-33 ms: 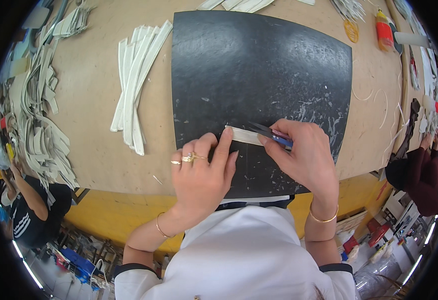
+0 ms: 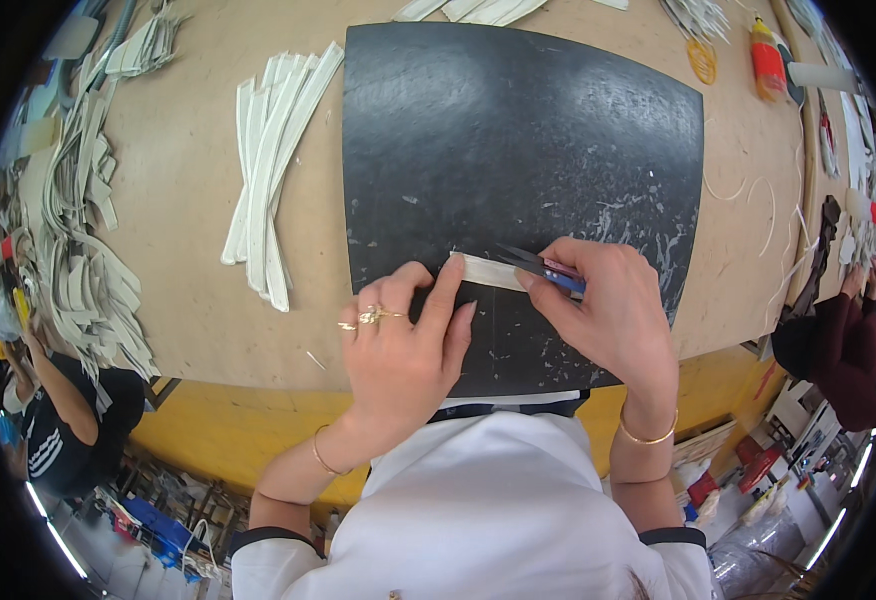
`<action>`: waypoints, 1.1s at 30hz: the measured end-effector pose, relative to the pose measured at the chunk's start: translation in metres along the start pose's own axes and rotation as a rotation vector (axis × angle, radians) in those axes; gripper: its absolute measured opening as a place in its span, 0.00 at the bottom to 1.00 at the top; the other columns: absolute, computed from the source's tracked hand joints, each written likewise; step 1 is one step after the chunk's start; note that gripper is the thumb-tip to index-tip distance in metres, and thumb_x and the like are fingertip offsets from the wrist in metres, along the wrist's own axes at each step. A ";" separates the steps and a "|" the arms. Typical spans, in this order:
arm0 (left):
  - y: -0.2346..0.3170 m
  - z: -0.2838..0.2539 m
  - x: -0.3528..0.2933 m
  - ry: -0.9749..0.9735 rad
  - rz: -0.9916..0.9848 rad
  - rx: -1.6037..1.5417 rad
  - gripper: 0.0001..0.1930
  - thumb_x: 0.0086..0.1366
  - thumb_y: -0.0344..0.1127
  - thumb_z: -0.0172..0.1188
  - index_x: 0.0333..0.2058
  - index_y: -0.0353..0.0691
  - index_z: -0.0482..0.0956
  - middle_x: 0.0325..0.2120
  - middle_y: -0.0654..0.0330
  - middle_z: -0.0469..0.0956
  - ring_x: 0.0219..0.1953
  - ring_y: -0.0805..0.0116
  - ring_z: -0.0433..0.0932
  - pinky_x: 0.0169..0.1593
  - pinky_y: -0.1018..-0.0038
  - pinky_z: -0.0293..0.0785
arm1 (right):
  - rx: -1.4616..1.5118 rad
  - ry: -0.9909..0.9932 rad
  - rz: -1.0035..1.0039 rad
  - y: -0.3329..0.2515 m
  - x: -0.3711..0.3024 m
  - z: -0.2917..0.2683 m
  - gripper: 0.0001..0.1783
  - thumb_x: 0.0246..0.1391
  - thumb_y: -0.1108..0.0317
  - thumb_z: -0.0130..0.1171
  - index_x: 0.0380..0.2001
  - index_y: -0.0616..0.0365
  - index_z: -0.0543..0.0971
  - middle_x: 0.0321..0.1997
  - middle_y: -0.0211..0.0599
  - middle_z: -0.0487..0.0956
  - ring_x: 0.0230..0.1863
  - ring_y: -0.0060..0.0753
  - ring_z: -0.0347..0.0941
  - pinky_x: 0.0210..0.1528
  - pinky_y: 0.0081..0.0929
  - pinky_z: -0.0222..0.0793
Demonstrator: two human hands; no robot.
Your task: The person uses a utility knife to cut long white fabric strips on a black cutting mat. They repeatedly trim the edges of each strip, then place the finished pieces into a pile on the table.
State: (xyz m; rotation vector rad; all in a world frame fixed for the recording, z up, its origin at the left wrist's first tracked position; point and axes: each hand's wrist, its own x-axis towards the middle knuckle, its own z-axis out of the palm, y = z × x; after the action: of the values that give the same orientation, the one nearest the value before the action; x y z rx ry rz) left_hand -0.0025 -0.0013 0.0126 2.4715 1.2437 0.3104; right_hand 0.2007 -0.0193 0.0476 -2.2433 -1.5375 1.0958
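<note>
A short white fabric strip [image 2: 493,272] lies near the front of a black cutting mat [image 2: 498,130]. With its index fingertip, my left hand [image 2: 398,330] touches the strip's left end; the thumb is apart and the other fingers bend toward the mat. My right hand [image 2: 608,305] is closed around a pair of thread snips [image 2: 561,277] with dark blades and a blue and reddish handle. The blades point left over the strip, and my right thumb is at the strip's right end. The palm hides part of the snips.
Left of the mat lies a stack of white strips [image 2: 268,180]; farther left hang many pale strips [image 2: 78,210]. A red-labelled bottle [image 2: 768,62] stands at the far right, near loose cords [image 2: 768,215]. Other people work at both sides, one in a dark top [image 2: 63,410].
</note>
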 end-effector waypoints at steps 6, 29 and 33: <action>0.019 0.009 -0.005 0.040 0.020 0.003 0.23 0.59 0.46 0.67 0.55 0.58 0.80 0.61 0.50 0.64 0.57 0.53 0.63 0.56 0.62 0.58 | 0.024 -0.028 0.039 0.000 0.002 -0.001 0.13 0.52 0.64 0.67 0.22 0.63 0.80 0.14 0.41 0.72 0.15 0.39 0.69 0.23 0.32 0.61; 0.016 0.026 -0.014 -0.109 0.094 -0.200 0.37 0.63 0.38 0.64 0.66 0.33 0.61 0.68 0.46 0.61 0.71 0.46 0.56 0.71 0.51 0.48 | -0.070 0.069 -0.066 0.000 -0.004 0.006 0.12 0.57 0.62 0.64 0.30 0.61 0.81 0.22 0.41 0.79 0.23 0.43 0.77 0.26 0.34 0.69; 0.015 0.025 -0.015 -0.150 0.089 -0.208 0.38 0.63 0.39 0.64 0.67 0.33 0.59 0.69 0.47 0.59 0.72 0.46 0.55 0.71 0.49 0.48 | -0.073 0.063 -0.045 -0.003 -0.008 0.007 0.12 0.57 0.61 0.64 0.32 0.61 0.81 0.25 0.43 0.80 0.25 0.44 0.79 0.28 0.35 0.70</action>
State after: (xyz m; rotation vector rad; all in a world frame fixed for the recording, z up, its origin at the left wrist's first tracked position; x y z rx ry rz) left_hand 0.0083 -0.0270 -0.0050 2.3281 0.9901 0.2574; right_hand 0.1925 -0.0269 0.0481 -2.2555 -1.6184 0.9626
